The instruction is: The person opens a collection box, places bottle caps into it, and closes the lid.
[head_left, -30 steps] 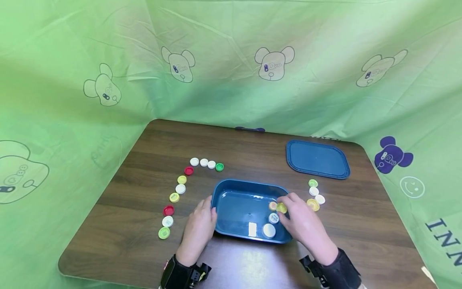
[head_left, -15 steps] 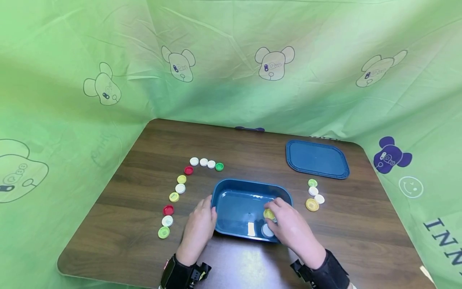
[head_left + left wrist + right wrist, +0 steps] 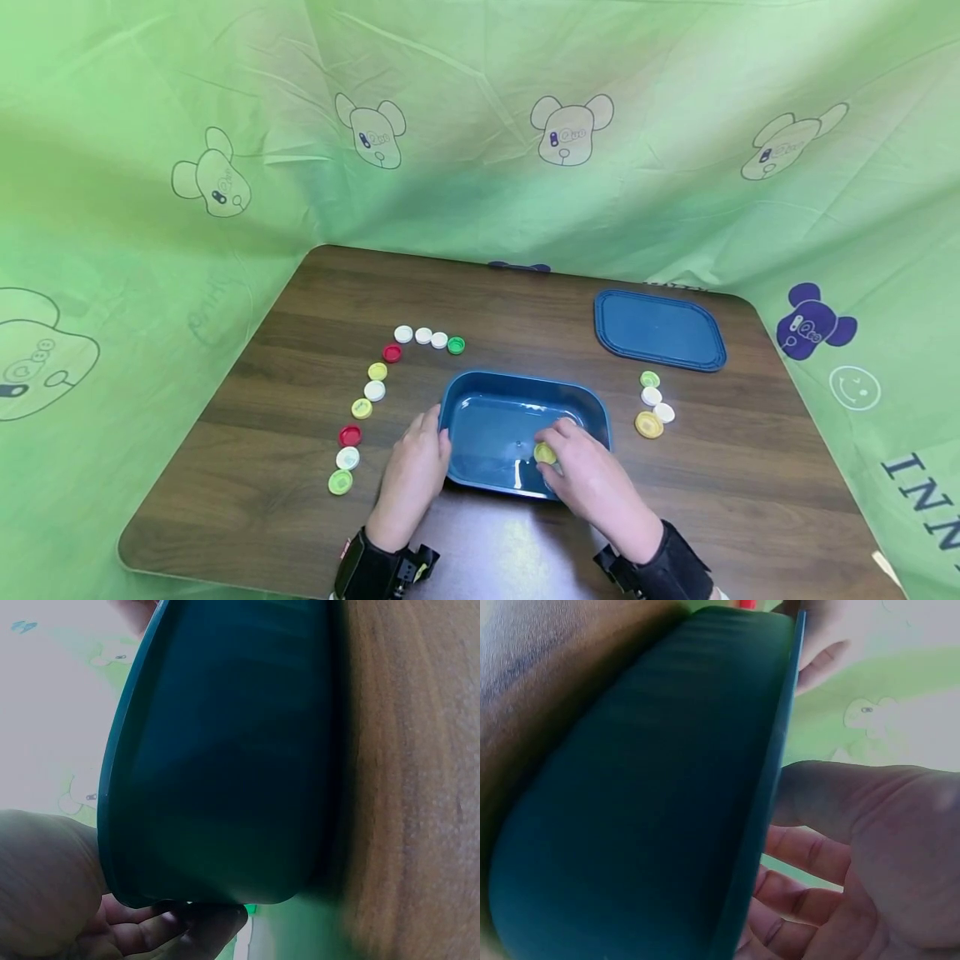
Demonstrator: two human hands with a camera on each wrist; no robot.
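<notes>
In the head view, a blue plastic tub (image 3: 480,417) stands on the table. My left hand (image 3: 414,467) grips its left wall, thumb at the rim; the left wrist view shows the fingers (image 3: 214,926) against the tub's outside. Reaching over the near right corner, my right hand (image 3: 588,475) pinches a yellow bottle cap (image 3: 544,453) between thumb and fingertips, low inside the tub. That hand hides the tub floor beneath it. From the right wrist, the tub wall (image 3: 645,787) covers the fingertips and the cap.
A curved row of red, white, yellow and green caps (image 3: 349,436) runs along the table's left side. More caps, among them a large yellow one (image 3: 648,425), lie right of the tub. The blue lid (image 3: 660,329) lies at the back right. Green cloth (image 3: 480,150) hangs behind the table.
My right hand has moved left and slightly nearer inside the tub with the yellow cap. The white caps seen there earlier are now hidden under it. My left hand stays put.
</notes>
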